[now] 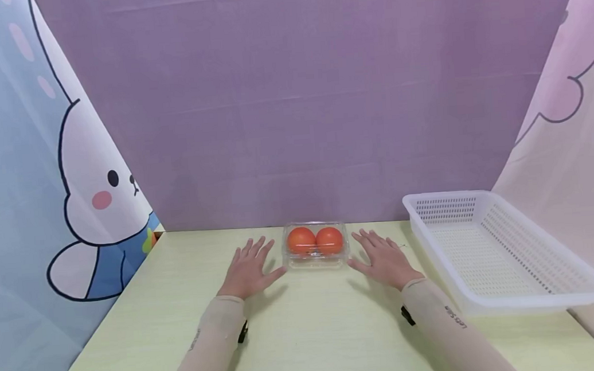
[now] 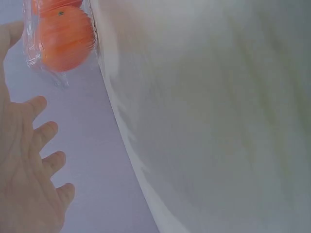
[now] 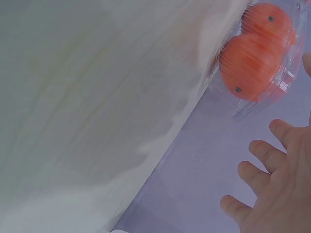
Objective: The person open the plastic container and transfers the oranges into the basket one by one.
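A clear plastic clamshell box (image 1: 316,262) stands at the back of the table with two orange fruits (image 1: 301,240) inside, perhaps oranges. In the left wrist view a small green stem mark shows on one orange fruit (image 2: 66,39). My left hand (image 1: 249,269) is just left of the box, its fingers spread and holding nothing. To the box's right is my right hand (image 1: 382,260), likewise spread and bare. Both thumbs point toward the box's near corners. In the right wrist view a gap separates the fingers (image 3: 266,155) from the box.
A white perforated plastic basket (image 1: 439,256) stands at the right side of the pale wooden table (image 1: 308,345). Behind the table hangs a purple cloth (image 1: 291,105). A blue cloth with a cartoon rabbit (image 1: 100,182) borders the left, and a pink-and-white cloth (image 1: 576,189) the right.
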`<state>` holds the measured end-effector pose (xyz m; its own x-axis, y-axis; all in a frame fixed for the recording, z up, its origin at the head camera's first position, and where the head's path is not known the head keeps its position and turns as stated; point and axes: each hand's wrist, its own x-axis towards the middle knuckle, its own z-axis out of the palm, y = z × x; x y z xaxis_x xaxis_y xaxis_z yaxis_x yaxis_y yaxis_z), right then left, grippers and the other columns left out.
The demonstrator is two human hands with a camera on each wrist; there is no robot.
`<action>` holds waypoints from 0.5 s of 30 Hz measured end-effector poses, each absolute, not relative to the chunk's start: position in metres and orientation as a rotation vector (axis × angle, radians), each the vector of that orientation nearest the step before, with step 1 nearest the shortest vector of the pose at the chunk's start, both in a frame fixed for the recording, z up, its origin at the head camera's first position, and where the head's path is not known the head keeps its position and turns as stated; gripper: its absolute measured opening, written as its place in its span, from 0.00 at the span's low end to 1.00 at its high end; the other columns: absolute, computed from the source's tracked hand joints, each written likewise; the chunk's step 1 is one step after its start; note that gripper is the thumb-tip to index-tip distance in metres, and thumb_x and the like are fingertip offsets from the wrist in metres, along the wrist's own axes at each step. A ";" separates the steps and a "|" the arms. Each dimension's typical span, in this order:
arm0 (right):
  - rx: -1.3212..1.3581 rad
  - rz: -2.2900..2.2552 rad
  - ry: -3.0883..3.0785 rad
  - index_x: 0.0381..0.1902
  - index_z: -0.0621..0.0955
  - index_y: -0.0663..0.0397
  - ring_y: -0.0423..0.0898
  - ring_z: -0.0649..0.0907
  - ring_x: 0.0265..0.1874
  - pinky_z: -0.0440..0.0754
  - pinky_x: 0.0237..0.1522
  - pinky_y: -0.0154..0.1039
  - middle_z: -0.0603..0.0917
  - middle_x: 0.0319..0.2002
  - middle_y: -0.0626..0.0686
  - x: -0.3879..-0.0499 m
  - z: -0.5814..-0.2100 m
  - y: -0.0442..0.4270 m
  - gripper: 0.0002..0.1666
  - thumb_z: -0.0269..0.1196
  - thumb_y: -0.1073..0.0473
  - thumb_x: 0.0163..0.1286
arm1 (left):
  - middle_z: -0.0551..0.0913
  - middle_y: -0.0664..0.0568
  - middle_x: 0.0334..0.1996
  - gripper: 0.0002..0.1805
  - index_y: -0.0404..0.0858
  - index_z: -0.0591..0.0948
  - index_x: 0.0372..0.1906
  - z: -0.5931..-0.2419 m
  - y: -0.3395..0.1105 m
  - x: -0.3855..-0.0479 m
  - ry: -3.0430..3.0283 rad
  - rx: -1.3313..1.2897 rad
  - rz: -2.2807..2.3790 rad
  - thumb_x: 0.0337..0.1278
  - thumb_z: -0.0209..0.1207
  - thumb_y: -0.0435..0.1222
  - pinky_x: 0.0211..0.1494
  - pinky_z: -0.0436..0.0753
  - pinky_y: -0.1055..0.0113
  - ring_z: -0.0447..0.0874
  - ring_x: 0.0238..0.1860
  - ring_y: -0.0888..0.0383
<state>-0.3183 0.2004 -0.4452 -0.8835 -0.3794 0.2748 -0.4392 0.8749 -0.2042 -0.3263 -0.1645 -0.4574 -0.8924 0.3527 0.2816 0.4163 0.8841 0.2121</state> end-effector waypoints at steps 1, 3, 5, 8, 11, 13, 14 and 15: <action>0.627 0.387 -2.818 0.77 0.63 0.53 0.64 0.60 0.73 0.56 0.70 0.67 0.62 0.75 0.62 -0.318 -0.445 0.200 0.48 0.54 0.29 0.71 | 0.59 0.43 0.76 0.46 0.43 0.63 0.77 -0.458 -0.164 -0.327 -2.820 -0.586 -0.401 0.63 0.52 0.66 0.74 0.51 0.36 0.50 0.76 0.37; 0.629 0.396 -2.818 0.77 0.64 0.54 0.63 0.60 0.73 0.55 0.71 0.66 0.62 0.75 0.61 -0.318 -0.445 0.199 0.48 0.54 0.30 0.71 | 0.59 0.43 0.76 0.46 0.43 0.62 0.78 -0.458 -0.162 -0.327 -2.833 -0.587 -0.409 0.63 0.51 0.66 0.74 0.51 0.36 0.50 0.76 0.37; 0.631 0.398 -2.816 0.77 0.64 0.54 0.63 0.60 0.74 0.55 0.71 0.65 0.62 0.75 0.61 -0.319 -0.444 0.197 0.48 0.54 0.30 0.71 | 0.59 0.43 0.76 0.47 0.43 0.62 0.78 -0.458 -0.159 -0.328 -2.843 -0.587 -0.419 0.63 0.51 0.67 0.74 0.51 0.37 0.51 0.76 0.37; 0.632 0.402 -2.813 0.77 0.64 0.54 0.62 0.60 0.74 0.55 0.71 0.65 0.62 0.75 0.61 -0.319 -0.444 0.196 0.48 0.54 0.29 0.71 | 0.60 0.44 0.76 0.48 0.43 0.61 0.78 -0.457 -0.155 -0.329 -2.860 -0.585 -0.429 0.62 0.49 0.68 0.75 0.51 0.38 0.52 0.76 0.38; 0.636 0.413 -2.811 0.76 0.64 0.54 0.63 0.60 0.73 0.57 0.70 0.65 0.62 0.75 0.61 -0.319 -0.444 0.194 0.48 0.54 0.29 0.71 | 0.61 0.44 0.76 0.48 0.43 0.61 0.78 -0.456 -0.152 -0.329 -2.867 -0.584 -0.430 0.62 0.48 0.69 0.75 0.52 0.39 0.53 0.76 0.38; 0.636 0.420 -2.816 0.76 0.64 0.54 0.62 0.60 0.74 0.57 0.70 0.65 0.62 0.75 0.61 -0.319 -0.443 0.193 0.48 0.53 0.29 0.71 | 0.61 0.44 0.75 0.49 0.43 0.61 0.78 -0.455 -0.150 -0.328 -2.876 -0.582 -0.434 0.62 0.48 0.70 0.75 0.52 0.40 0.53 0.76 0.39; 0.637 0.420 -2.818 0.76 0.64 0.55 0.62 0.60 0.74 0.57 0.70 0.65 0.62 0.75 0.61 -0.319 -0.443 0.193 0.48 0.53 0.29 0.71 | 0.61 0.43 0.75 0.49 0.42 0.61 0.78 -0.454 -0.149 -0.328 -2.880 -0.582 -0.437 0.62 0.48 0.70 0.75 0.52 0.40 0.53 0.76 0.39; 0.637 0.419 -2.820 0.76 0.64 0.55 0.62 0.60 0.74 0.57 0.71 0.65 0.62 0.75 0.61 -0.319 -0.443 0.193 0.48 0.53 0.29 0.71 | 0.61 0.43 0.76 0.49 0.42 0.61 0.78 -0.453 -0.149 -0.327 -2.886 -0.579 -0.439 0.62 0.48 0.69 0.75 0.52 0.40 0.53 0.76 0.39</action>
